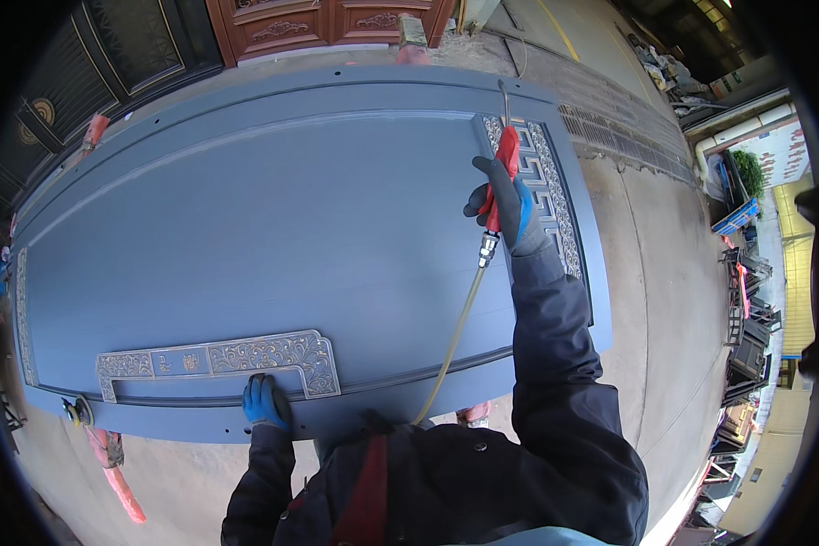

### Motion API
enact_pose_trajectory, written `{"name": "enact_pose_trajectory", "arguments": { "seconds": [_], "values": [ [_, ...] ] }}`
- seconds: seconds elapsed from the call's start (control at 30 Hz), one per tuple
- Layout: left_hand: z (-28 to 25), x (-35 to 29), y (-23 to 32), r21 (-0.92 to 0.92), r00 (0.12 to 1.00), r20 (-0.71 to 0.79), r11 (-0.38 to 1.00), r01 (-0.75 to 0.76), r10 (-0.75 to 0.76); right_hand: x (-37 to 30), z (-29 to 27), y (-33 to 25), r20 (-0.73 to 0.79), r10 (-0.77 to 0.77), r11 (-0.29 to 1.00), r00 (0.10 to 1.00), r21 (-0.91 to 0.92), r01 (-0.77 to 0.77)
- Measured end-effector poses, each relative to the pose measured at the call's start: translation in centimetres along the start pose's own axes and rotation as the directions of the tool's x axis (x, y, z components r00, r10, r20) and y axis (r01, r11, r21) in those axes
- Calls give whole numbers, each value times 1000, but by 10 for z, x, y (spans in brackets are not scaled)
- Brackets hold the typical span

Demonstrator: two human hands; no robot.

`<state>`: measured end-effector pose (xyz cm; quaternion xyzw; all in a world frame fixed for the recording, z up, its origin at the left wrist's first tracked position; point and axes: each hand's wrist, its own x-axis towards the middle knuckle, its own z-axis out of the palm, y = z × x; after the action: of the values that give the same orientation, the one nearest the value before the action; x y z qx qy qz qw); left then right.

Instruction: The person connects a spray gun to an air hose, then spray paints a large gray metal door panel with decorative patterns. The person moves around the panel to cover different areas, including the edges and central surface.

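Observation:
A large blue-grey door panel (pixel 273 237) lies flat in front of me. My right hand (pixel 510 205), in a black and blue glove, is wrapped round a red air blow gun (pixel 508 150) over the panel's right end. Its bent metal nozzle points away from me, above a carved key-pattern strip (pixel 541 182). From its metal coupling a yellowish hose (pixel 452 350) runs down toward my body. My left hand (pixel 266 401), gloved alike, lies on the near edge with its fingers stretched out, holding nothing. Beside it is a raised carved ornament (pixel 273 355) with gold tints.
Pink-wrapped supports (pixel 107 448) show at the panel's edges. A small round tool (pixel 78 411) sits on the near left corner. Dark doors (pixel 109 64) and a red-brown door (pixel 328 25) stand beyond. A floor grate (pixel 623 141) crosses the concrete; stacked frames (pixel 748 346) line the right.

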<state>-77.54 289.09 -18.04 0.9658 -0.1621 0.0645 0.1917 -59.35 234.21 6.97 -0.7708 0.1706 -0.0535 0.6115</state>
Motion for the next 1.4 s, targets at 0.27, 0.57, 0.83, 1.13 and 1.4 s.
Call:
{"name": "enact_pose_trajectory", "arguments": {
  "seconds": [0.27,0.57,0.83,1.13,1.4],
  "values": [
    [0,-5,3,49,1000,2,999,13,-13,115,-73,-16,-172,17,998,985,61,-7],
    [-9,4,15,45,1000,-20,999,-10,11,227,12,93,126,183,548,975,-837,5],
    [-6,1,14,47,997,36,996,71,-73,258,9,121,88,265,619,960,-779,-99],
    [-6,3,13,42,1000,8,999,19,-20,140,164,84,419,221,703,881,-695,154],
    [-6,1,12,57,999,26,997,43,-44,121,222,89,340,277,613,899,-783,107]
  ]
}}
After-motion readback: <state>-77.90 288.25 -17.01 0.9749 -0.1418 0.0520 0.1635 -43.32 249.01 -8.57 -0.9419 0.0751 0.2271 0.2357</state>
